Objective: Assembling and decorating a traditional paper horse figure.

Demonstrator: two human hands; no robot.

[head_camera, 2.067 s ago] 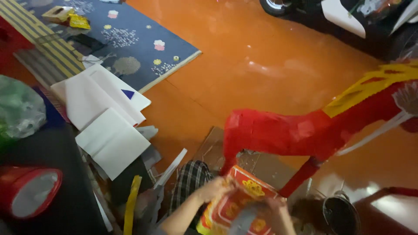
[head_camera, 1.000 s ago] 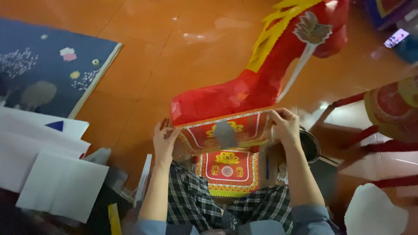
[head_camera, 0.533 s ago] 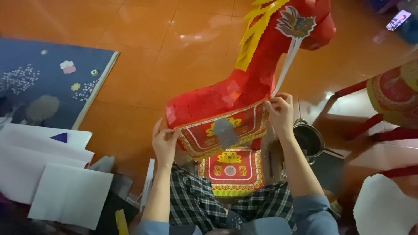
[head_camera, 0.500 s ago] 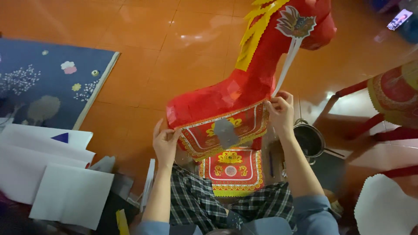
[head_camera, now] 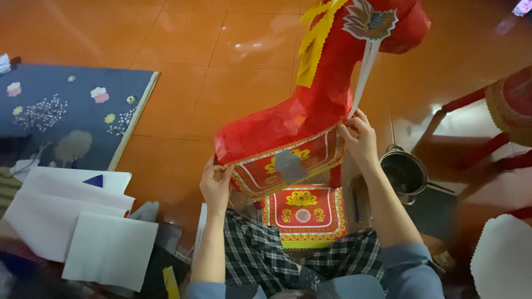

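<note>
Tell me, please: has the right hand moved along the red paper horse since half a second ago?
No. The right hand pinches the same upper corner of the patterned saddle panel on the red paper horse, beside the white strip, as before.

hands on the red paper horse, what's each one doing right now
Left hand: closed on the lower left edge of the red paper horse.
Right hand: closed, pinching the horse's right edge.
</note>
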